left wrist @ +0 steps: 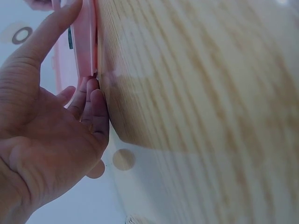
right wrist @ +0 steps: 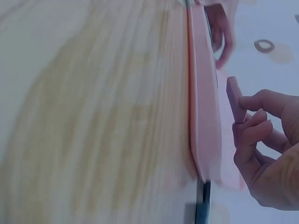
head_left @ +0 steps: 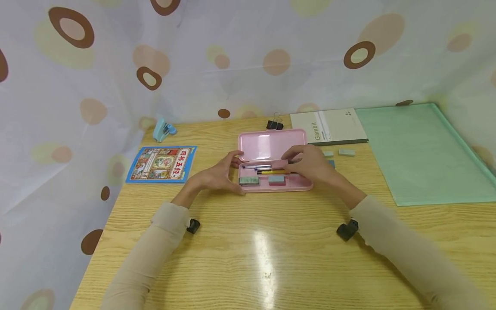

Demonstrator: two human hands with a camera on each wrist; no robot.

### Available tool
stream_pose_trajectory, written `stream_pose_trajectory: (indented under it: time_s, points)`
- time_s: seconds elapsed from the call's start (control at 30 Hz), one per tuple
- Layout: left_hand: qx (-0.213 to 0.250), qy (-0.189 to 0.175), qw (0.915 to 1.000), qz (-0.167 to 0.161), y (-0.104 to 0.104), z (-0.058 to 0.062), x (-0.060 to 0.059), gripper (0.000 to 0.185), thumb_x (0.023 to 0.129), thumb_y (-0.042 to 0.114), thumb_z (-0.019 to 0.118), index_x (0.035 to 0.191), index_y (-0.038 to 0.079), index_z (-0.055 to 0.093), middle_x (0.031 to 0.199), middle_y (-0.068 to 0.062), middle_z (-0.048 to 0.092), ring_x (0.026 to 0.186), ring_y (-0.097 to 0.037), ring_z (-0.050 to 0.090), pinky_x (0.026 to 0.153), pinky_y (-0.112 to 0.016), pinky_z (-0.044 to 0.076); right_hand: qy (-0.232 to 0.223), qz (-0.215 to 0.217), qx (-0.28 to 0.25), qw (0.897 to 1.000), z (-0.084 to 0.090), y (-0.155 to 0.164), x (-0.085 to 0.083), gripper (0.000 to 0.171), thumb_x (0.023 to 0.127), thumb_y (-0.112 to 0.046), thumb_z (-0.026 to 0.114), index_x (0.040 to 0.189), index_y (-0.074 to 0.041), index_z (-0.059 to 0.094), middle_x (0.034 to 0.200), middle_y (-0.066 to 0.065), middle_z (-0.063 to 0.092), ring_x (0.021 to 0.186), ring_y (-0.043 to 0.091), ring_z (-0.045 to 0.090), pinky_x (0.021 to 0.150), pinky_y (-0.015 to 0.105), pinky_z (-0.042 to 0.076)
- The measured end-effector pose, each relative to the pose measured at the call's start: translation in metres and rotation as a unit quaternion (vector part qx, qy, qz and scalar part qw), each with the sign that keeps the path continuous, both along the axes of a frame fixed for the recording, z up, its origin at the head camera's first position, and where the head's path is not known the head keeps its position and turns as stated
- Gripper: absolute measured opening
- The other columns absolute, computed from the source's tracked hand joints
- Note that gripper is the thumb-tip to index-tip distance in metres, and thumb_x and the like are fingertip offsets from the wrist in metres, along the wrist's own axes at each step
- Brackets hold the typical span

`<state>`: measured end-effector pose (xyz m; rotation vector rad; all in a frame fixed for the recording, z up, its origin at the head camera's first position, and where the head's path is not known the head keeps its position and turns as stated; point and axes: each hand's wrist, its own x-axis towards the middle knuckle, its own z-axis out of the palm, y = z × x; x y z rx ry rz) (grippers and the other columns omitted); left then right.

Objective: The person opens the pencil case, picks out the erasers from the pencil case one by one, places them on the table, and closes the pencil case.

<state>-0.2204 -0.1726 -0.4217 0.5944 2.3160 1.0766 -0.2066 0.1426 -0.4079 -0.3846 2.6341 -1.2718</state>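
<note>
1. Lying at the table's far left were one blue stapler [head_left: 162,129] and one picture book [head_left: 162,164].
2. Left hand [head_left: 218,174] braced the left end of the open pink pencil case [head_left: 271,146], thumb and fingers pressed against its wall.
3. The case's long axis ran left to right, between both hands and equally near each; it held about three pens [head_left: 267,168] and two erasers [head_left: 262,180].
4. Right hand [head_left: 310,162] hovered over the case's right end, fingers curled around a small pink piece, seemingly an eraser.
5. Beyond lay one binder clip [head_left: 274,124], one notebook [head_left: 327,126], three loose erasers [head_left: 346,152], and one green mat [head_left: 422,150].
</note>
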Motion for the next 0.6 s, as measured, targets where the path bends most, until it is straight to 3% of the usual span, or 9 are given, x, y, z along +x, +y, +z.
stream_pose_trajectory:
  time_s: [0.07, 0.27, 0.47, 0.6]
  points:
    - [-0.003, 0.000, 1.0000, 0.003, -0.001, 0.000, 0.000, 0.117, 0.075, 0.022, 0.095, 0.161, 0.016, 0.016, 0.152, -0.012, 0.039, 0.141, -0.028, 0.039, 0.124, -0.043, 0.030, -0.009, -0.010, 0.007, 1.000, 0.002, 0.013, 0.001, 0.029, 0.092, -0.035, 0.080, 0.110, -0.013, 0.077, 0.110, 0.008, 0.072, 0.093, 0.024, 0.066, 0.069, 0.031, 0.053]
    - [-0.006, 0.000, 1.0000, 0.005, -0.001, 0.000, 0.000, 0.117, 0.075, 0.022, 0.095, 0.161, 0.017, 0.016, 0.152, -0.010, 0.039, 0.141, -0.026, 0.039, 0.124, -0.040, 0.030, -0.040, -0.046, 0.005, 0.998, 0.002, 0.057, 0.005, 0.051, 0.084, -0.058, 0.081, 0.115, -0.018, 0.075, 0.068, 0.012, 0.064, 0.049, 0.018, 0.048, 0.048, 0.031, 0.041]
    - [-0.006, -0.002, 0.9999, 0.009, 0.001, -0.001, 0.001, 0.117, 0.074, 0.023, 0.095, 0.161, 0.018, 0.016, 0.152, -0.010, 0.039, 0.141, -0.025, 0.038, 0.124, -0.040, 0.030, -0.037, -0.068, 0.004, 0.997, -0.003, 0.106, 0.015, 0.046, 0.093, -0.045, 0.078, 0.123, -0.011, 0.071, 0.061, 0.001, 0.056, 0.045, 0.015, 0.043, 0.042, 0.031, 0.037]
    - [-0.004, 0.000, 1.0000, 0.009, 0.001, -0.002, 0.000, 0.117, 0.075, 0.022, 0.095, 0.161, 0.017, 0.017, 0.152, -0.011, 0.039, 0.141, -0.026, 0.039, 0.124, -0.042, 0.030, -0.044, -0.090, 0.020, 0.995, -0.005, 0.132, 0.018, 0.053, 0.092, -0.049, 0.078, 0.127, -0.011, 0.069, 0.059, 0.005, 0.056, 0.046, 0.017, 0.044, 0.045, 0.032, 0.037]
